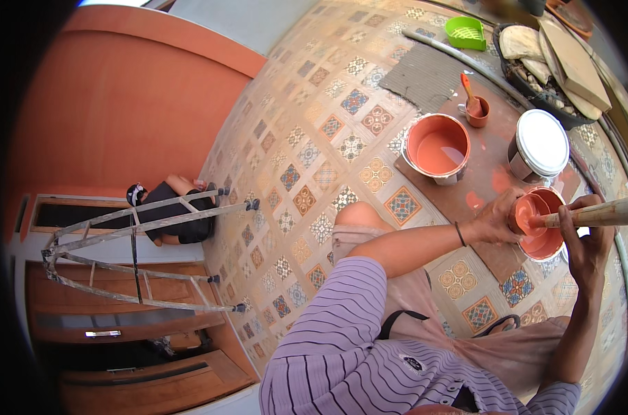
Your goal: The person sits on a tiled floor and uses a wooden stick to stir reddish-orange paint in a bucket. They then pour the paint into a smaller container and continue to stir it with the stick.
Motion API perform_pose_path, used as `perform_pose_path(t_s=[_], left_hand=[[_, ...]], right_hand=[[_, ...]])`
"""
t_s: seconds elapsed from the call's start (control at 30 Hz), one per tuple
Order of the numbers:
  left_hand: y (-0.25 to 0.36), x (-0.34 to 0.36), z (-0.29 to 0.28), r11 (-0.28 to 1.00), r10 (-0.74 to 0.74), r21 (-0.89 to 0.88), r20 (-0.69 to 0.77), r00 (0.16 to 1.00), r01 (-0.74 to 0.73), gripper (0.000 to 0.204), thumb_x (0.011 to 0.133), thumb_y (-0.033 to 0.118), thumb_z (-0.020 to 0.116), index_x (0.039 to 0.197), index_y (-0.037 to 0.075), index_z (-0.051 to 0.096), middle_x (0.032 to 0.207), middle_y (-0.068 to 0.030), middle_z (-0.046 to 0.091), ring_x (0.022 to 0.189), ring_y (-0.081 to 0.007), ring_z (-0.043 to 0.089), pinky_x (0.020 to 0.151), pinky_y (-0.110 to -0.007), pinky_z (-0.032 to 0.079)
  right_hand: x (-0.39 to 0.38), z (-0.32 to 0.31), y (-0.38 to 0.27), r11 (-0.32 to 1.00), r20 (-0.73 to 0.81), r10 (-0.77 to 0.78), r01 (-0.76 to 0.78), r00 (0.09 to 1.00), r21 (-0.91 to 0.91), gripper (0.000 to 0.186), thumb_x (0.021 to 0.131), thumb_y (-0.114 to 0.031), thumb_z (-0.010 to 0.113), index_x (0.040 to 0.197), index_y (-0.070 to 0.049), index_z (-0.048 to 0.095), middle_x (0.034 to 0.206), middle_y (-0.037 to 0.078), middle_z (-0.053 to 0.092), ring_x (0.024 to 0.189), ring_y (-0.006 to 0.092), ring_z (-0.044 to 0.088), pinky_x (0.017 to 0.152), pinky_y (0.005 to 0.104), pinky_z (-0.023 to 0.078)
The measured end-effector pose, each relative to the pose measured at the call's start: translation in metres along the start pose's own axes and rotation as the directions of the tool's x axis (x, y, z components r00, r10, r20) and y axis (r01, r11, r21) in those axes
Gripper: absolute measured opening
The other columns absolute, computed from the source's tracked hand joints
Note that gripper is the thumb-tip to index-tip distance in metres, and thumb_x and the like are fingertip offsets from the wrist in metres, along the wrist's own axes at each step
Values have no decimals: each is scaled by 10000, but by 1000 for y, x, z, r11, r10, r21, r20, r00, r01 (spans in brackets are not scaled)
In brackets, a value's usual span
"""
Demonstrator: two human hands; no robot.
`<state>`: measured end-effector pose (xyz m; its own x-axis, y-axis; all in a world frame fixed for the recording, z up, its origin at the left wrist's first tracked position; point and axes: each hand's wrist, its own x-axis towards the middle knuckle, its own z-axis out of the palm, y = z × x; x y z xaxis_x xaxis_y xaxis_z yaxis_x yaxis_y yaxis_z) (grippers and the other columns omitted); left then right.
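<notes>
My left hand (495, 218) grips the rim of a small bucket of terracotta paint (539, 223) on the floor at the right. My right hand (585, 232) is closed around a wooden stick (597, 213) whose end dips into the paint in that bucket. A larger open paint bucket (436, 146) with the same orange paint stands just beyond. Next to it stands a closed paint can with a white lid (539, 144).
A small cup holding a brush (476, 107) sits on the stained cardboard (490, 162). A green scoop (466, 32) and a black basin of stones and boards (543, 59) lie at the back. A ladder (144, 252) and another person (174, 207) are at the left by the orange wall.
</notes>
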<state>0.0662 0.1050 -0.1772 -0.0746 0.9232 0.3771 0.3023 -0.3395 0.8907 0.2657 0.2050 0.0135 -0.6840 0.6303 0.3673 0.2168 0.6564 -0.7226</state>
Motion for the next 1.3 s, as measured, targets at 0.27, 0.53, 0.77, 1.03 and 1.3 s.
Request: perform_pose_path(t_s=[0.27,0.53,0.77,1.03,1.3], left_hand=[[-1,-4,-1,992,-116,-45,36,993,117,1007,706,92,986,1564,108,459,1430,-132,624,1254,-298,723,946,-415,667],[-7,-6,2,992,-130,-4,26,991,130,1027,683,128,1008,1558,102,471,1449,-135,630,1313,-322,697,1052,-450,614],[-6,-5,2,996,-50,76,-6,999,50,978,712,160,1009,1536,89,486,1444,-138,637,1305,-330,719,1054,-455,624],[-7,-4,-1,981,-189,-33,55,980,191,1075,688,181,1045,1589,117,462,1510,-125,637,1388,-351,669,1147,-472,581],[-33,-10,8,955,-253,-136,100,962,265,1043,710,244,1034,1571,103,461,1457,-167,636,1324,-374,710,1066,-492,631]], right_hand=[[-3,0,9,999,-103,-15,19,995,29,72,1033,-39,818,1039,-2,756,1029,81,733,887,182,693,769,344,543],[-4,2,8,994,-72,-17,25,997,108,101,1036,-37,815,1004,18,736,1020,87,721,850,169,680,750,343,545],[-3,-2,8,1000,14,-17,17,1000,-12,76,1038,-36,814,1054,22,767,1067,94,744,864,173,691,788,328,547],[3,1,-2,991,-112,-38,51,993,122,83,1023,-24,834,1020,12,759,1038,97,744,860,157,716,743,320,565],[4,-3,-8,988,-91,-72,84,993,131,161,998,-38,872,1108,47,790,1059,105,769,934,173,772,730,300,616]])
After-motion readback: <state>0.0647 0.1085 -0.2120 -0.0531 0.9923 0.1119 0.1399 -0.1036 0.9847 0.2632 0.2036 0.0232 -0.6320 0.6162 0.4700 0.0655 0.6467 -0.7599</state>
